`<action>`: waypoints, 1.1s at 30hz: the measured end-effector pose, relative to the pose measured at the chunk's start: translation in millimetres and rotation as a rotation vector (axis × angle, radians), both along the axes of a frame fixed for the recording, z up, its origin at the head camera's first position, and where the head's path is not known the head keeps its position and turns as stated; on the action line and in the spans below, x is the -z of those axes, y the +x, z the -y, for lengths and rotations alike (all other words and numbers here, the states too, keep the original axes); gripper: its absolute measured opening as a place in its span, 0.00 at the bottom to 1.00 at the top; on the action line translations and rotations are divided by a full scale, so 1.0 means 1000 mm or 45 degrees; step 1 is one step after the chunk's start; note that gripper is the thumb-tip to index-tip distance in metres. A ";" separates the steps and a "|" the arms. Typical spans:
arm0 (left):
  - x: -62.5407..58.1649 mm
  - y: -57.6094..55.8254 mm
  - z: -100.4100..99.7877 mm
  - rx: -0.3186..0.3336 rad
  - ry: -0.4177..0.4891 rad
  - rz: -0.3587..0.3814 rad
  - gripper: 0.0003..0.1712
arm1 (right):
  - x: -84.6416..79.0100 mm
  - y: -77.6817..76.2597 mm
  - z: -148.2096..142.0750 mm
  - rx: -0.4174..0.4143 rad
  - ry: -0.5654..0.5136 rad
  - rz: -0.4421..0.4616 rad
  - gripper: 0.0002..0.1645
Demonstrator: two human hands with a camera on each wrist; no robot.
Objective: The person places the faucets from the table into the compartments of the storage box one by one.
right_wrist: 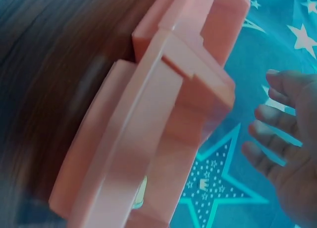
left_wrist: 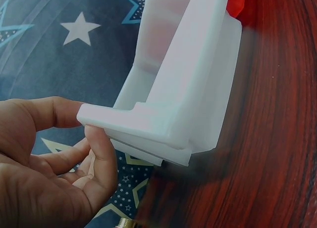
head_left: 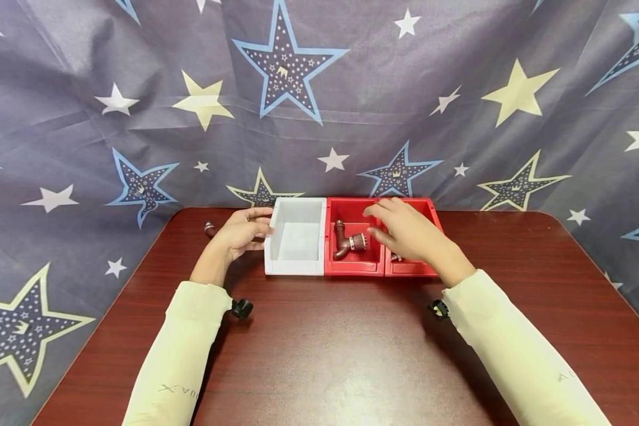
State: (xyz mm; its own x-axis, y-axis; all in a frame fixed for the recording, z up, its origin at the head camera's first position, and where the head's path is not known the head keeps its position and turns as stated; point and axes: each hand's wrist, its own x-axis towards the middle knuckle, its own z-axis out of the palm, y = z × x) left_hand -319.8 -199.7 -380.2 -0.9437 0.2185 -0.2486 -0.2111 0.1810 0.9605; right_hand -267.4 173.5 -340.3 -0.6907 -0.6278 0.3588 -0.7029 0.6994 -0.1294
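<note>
Bin [head_left: 298, 241], white, lengthwise toward the table's [head_left: 325, 343] far edge, is pinched at its left rim by the left hand [head_left: 238, 235]; the right hand [head_left: 411, 229] is held farther off, fingers apart.

Both arms [head_left: 173, 355] forward, left hand [head_left: 238, 235] in a pinch, right hand [head_left: 409, 231] with fingers parted.

The head view looks forward and down, while the closer wrist views share its white bin [head_left: 299, 242], left, and red bins [head_left: 354, 269], right.
</note>
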 end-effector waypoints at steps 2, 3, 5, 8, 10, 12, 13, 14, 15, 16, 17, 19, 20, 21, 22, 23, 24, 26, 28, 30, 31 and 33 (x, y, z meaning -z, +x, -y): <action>0.000 0.000 0.000 -0.001 -0.002 -0.002 0.39 | 0.000 0.000 -0.006 0.019 -0.028 0.000 0.19; -0.001 0.001 0.000 -0.002 -0.002 -0.003 0.39 | 0.000 0.000 -0.009 0.027 -0.037 0.000 0.19; -0.001 0.001 -0.001 -0.003 -0.005 -0.006 0.39 | 0.000 0.001 -0.014 0.045 -0.049 -0.004 0.19; -0.001 0.001 -0.001 -0.004 -0.007 -0.009 0.39 | -0.001 0.002 -0.021 0.070 -0.060 -0.002 0.20; 0.000 0.001 -0.001 -0.001 -0.008 -0.013 0.39 | -0.001 0.003 -0.025 0.085 -0.072 -0.004 0.21; 0.000 0.001 -0.001 -0.002 -0.009 -0.014 0.39 | 0.000 0.004 -0.030 0.101 -0.086 0.004 0.22; 0.000 0.001 -0.001 -0.003 -0.010 -0.014 0.39 | 0.000 0.004 -0.033 0.112 -0.096 0.009 0.22; 0.000 0.001 -0.001 -0.002 -0.011 -0.014 0.39 | 0.000 0.004 -0.036 0.124 -0.110 0.010 0.21; 0.000 0.001 -0.001 -0.001 -0.011 -0.014 0.39 | 0.000 0.005 -0.040 0.134 -0.127 0.013 0.21; -0.001 0.001 0.000 -0.001 -0.012 -0.012 0.39 | 0.000 0.005 -0.043 0.146 -0.142 0.016 0.20; -0.001 0.001 0.000 -0.001 -0.012 -0.011 0.39 | 0.000 0.006 -0.047 0.158 -0.159 0.017 0.20; 0.000 0.001 0.000 -0.004 -0.014 -0.011 0.39 | 0.001 0.007 -0.054 0.184 -0.194 0.016 0.19; 0.000 0.001 0.000 -0.005 -0.014 -0.011 0.39 | 0.001 0.007 -0.058 0.194 -0.212 0.013 0.19; 0.000 0.001 0.000 -0.008 -0.015 -0.011 0.39 | 0.002 0.008 -0.062 0.203 -0.228 0.010 0.19; 0.000 0.001 0.000 -0.010 -0.017 -0.011 0.39 | 0.003 0.008 -0.066 0.216 -0.245 0.008 0.19; 0.000 0.001 0.000 -0.011 -0.019 -0.012 0.38 | 0.003 0.008 -0.069 0.226 -0.263 0.004 0.18; 0.000 0.001 0.000 -0.015 -0.018 -0.012 0.38 | 0.004 0.009 -0.073 0.238 -0.279 0.001 0.18; 0.000 0.000 0.000 -0.020 -0.016 -0.012 0.38 | 0.005 0.010 -0.080 0.263 -0.312 -0.012 0.16; 0.001 0.000 -0.001 -0.017 -0.018 -0.014 0.38 | 0.005 0.011 -0.086 0.305 -0.342 -0.022 0.14; 0.001 0.000 -0.001 -0.019 -0.019 -0.016 0.38 | 0.007 0.011 -0.092 0.359 -0.363 -0.031 0.14; 0.001 0.000 -0.001 -0.017 -0.022 -0.017 0.38 | 0.007 0.012 -0.094 0.391 -0.372 -0.036 0.14; 0.001 0.000 -0.001 -0.012 -0.028 -0.020 0.38 | 0.008 0.013 -0.099 0.461 -0.388 -0.041 0.15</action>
